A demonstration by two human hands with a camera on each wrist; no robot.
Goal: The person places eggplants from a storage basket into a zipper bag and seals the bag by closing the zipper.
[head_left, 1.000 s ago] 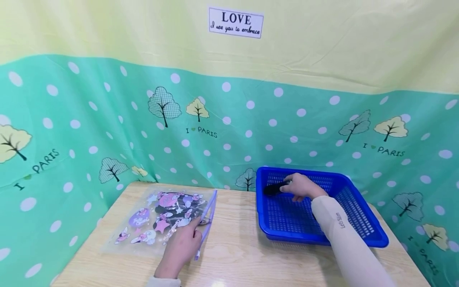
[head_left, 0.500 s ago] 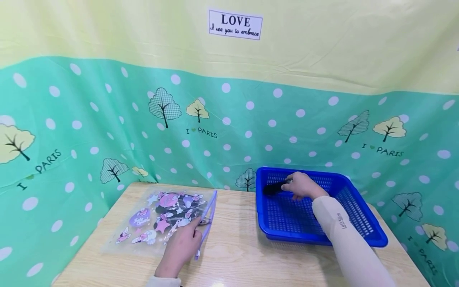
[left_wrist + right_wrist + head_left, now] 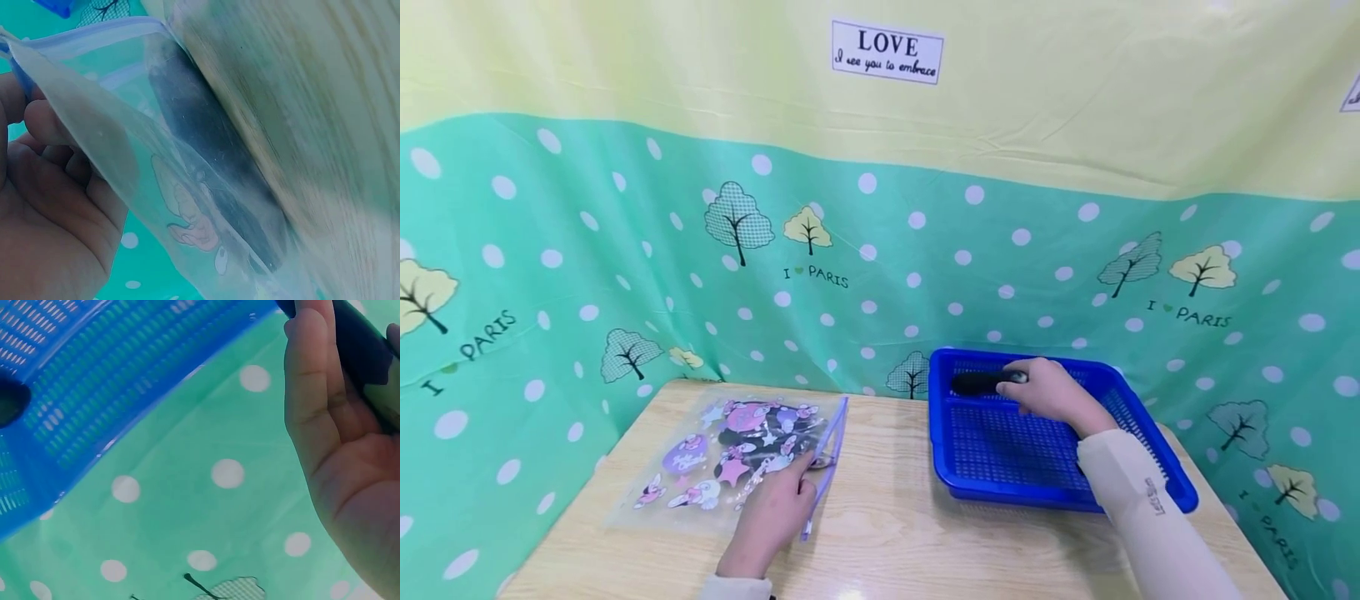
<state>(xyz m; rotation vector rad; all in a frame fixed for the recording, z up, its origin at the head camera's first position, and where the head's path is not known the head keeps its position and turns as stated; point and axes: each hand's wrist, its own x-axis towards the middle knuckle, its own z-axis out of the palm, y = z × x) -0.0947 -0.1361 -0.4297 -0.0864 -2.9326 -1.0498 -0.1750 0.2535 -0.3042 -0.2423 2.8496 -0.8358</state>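
Note:
A clear zip pouch (image 3: 730,446) printed with cartoon figures lies on the left of the wooden table (image 3: 895,525). My left hand (image 3: 767,517) is at its blue zip edge; in the left wrist view the hand (image 3: 50,206) pinches the pouch (image 3: 187,187) film near the zip and holds that edge off the table. A blue mesh basket (image 3: 1060,492) stands on the right. My right hand (image 3: 1052,392) holds a black elongated object (image 3: 981,382) at the height of the basket's far rim. In the right wrist view the fingers (image 3: 312,394) curl round the black object (image 3: 365,347).
A green dotted curtain with trees and "I love Paris" print (image 3: 880,275) closes in the table at the back and both sides. A "LOVE" label (image 3: 886,50) hangs above. Bare wood lies between pouch and basket.
My right hand has lifted the black object a little, up toward the basket's far rim. My left hand has stayed at the pouch's zip edge.

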